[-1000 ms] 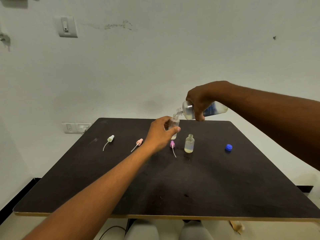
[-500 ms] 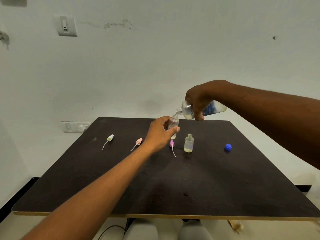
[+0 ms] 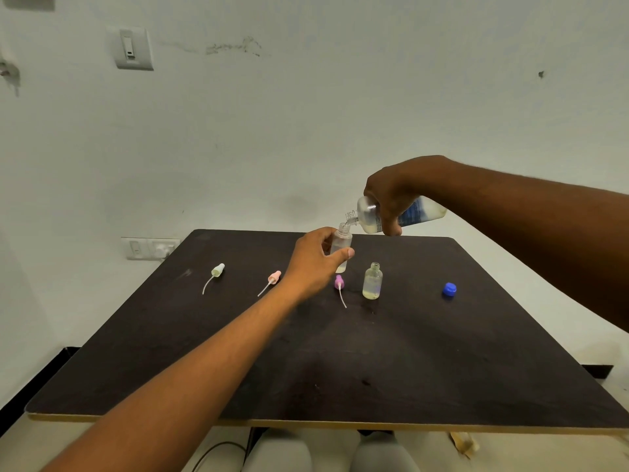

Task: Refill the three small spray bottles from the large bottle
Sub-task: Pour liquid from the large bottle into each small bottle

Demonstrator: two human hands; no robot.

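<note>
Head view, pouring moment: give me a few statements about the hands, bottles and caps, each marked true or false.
1. The right hand holds the large bottle tilted over a small bottle. True.
2. The left hand rests flat on the table. False: it grips the small bottle being filled.
3. The blue cap sits on the large bottle. False: it lies on the table.
4. A second small bottle stands uncapped. True.
5. Three spray tops lie on the table: green, pink, purple. True.

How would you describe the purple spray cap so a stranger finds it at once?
On the dark table, three spray caps lie in a row. The purple spray cap is the rightmost, beside the standing small bottle; the others are pink and pale green.
</note>
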